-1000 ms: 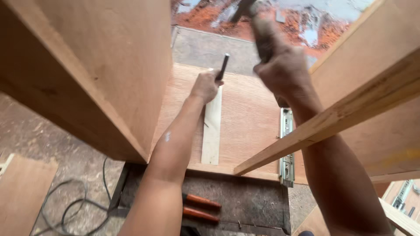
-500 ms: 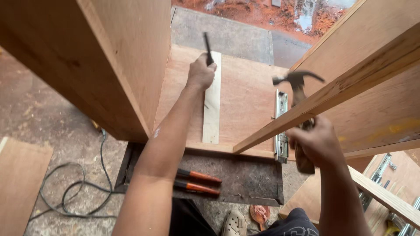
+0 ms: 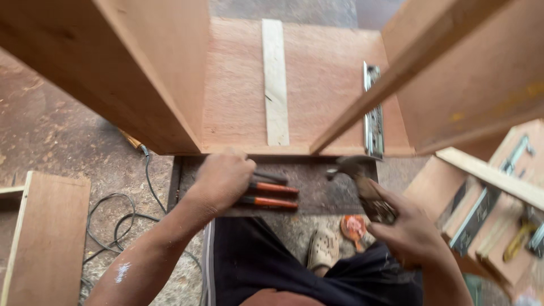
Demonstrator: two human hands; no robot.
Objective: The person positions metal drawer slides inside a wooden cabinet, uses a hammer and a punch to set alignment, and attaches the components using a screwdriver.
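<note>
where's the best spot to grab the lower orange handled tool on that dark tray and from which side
Probably the bare orange handle, taken from above. The tool lies flat on the dark tray, handle pointing right, and its left end is hidden under the left hand. The right part is clear. Pinch across its width, since another orange-handled tool lies close beside it. The right hand holds a hammer.

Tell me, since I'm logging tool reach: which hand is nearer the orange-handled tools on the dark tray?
Left. The left hand rests right at the orange-handled tools, covering their left ends. The right hand is off to their right, gripping a hammer.
</note>
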